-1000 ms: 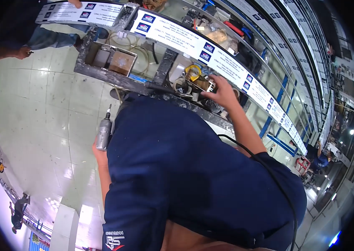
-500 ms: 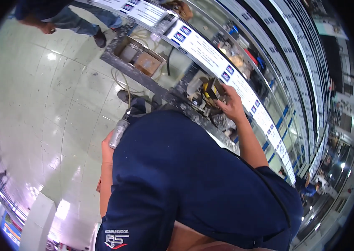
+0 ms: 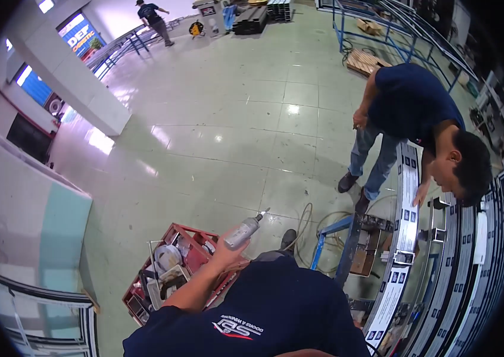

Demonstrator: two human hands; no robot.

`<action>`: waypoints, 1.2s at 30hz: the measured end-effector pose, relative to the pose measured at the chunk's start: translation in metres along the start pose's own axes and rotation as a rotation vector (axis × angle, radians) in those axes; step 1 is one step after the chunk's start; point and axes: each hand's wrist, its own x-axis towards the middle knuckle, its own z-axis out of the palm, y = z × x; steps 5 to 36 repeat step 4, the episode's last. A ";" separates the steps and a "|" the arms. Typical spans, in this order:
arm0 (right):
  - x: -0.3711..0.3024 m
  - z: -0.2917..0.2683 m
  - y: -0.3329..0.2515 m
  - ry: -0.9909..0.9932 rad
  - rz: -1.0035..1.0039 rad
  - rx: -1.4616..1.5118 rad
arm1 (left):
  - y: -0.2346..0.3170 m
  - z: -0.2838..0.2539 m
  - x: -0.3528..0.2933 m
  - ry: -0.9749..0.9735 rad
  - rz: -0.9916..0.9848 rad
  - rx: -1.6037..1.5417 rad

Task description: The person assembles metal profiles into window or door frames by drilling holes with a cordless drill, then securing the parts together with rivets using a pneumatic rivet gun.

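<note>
My left hand (image 3: 228, 254) is closed around a grey cylindrical air tool (image 3: 241, 233), held out over the floor at my left side. Its narrow dark end points up and to the right. Just beneath that forearm stands a red tool cart (image 3: 174, 227), holding a roll of tape, a tray and other loose items. My right hand is out of view, and my torso covers the lower right. A long white film-covered profile (image 3: 390, 291) lies along the bench to my right.
A co-worker (image 3: 418, 95) bends over the profile's far end, one hand near it. A blue-legged bench frame (image 3: 326, 235) and a loose hose (image 3: 306, 221) lie ahead. More profiles (image 3: 454, 268) are stacked at right. A white pillar (image 3: 73, 71) stands far left.
My view has swung left, bringing the cart and co-worker's upper body into sight. My left hand has raised the air tool outward. My right hand, earlier at a small box on the bench, has left view.
</note>
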 end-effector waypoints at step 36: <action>-0.012 -0.055 -0.064 -0.136 -0.003 0.174 | 0.000 -0.024 -0.019 0.025 0.018 0.082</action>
